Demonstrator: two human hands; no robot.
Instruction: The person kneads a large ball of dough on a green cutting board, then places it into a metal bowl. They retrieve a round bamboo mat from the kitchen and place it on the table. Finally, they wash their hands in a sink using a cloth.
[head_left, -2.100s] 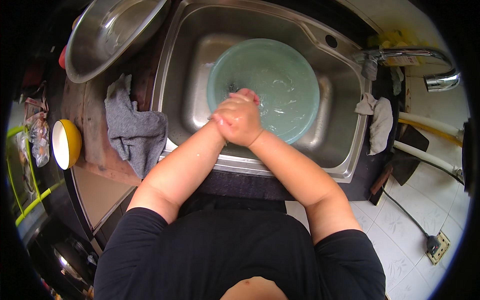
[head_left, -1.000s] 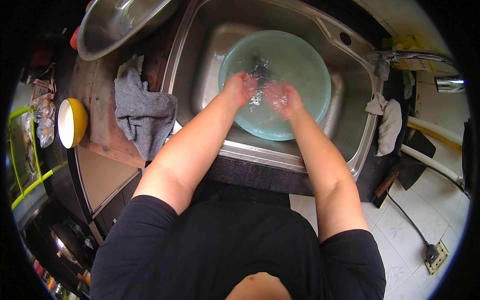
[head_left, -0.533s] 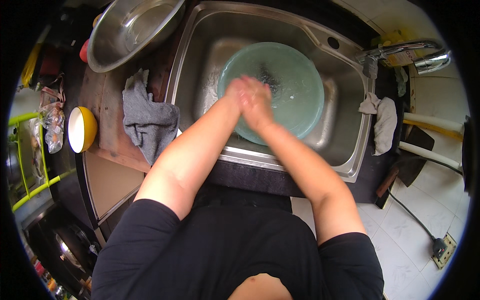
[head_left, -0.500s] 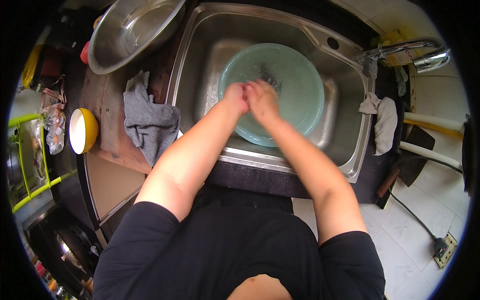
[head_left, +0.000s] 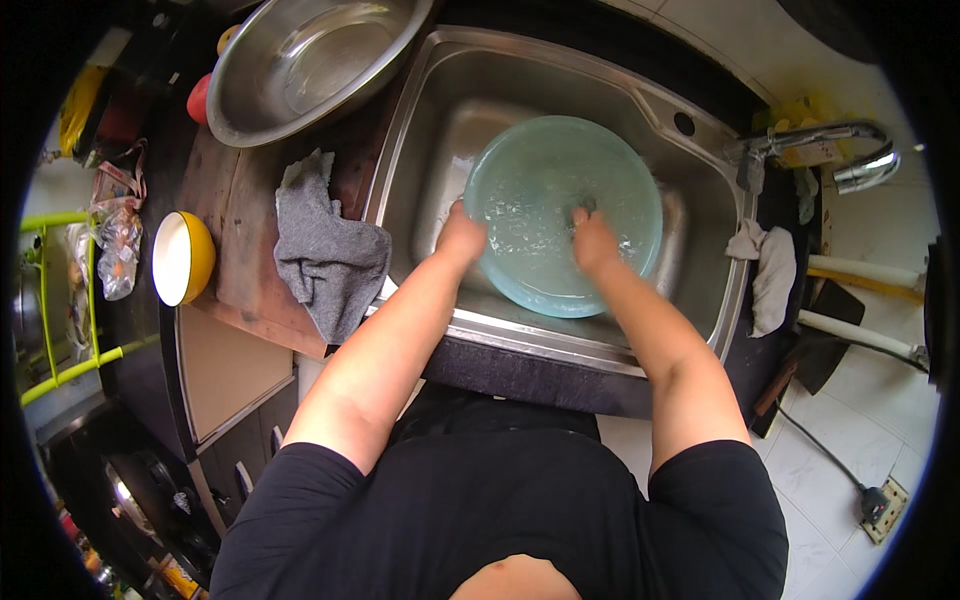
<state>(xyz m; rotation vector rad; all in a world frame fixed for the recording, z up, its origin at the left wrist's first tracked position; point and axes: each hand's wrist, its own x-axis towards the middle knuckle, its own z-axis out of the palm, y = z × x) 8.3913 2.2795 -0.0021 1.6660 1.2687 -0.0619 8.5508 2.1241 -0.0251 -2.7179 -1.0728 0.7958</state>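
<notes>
A pale green basin (head_left: 510, 280) of rippling water sits in the steel sink. At its left rim, my left hand (head_left: 462, 236) is closed on the edge, fingers mostly out of sight. My right hand (head_left: 596, 245) dips into the water right of the basin's middle. Its fingers are curled, and a small dark patch (head_left: 583, 207) shows at their tips; what they hold, if anything, I cannot make out.
Around the sink (head_left: 415, 130) are a large steel bowl (head_left: 235, 120), a grey cloth (head_left: 325, 250) and a yellow bowl (head_left: 203, 258) on the left. To the right stand a chrome faucet (head_left: 830, 133), a pale rag (head_left: 772, 285) and a cleaver (head_left: 825, 335).
My hands were together over the basin and are now apart. The left has gone to the rim, the right down into the water. The whole view has shifted slightly.
</notes>
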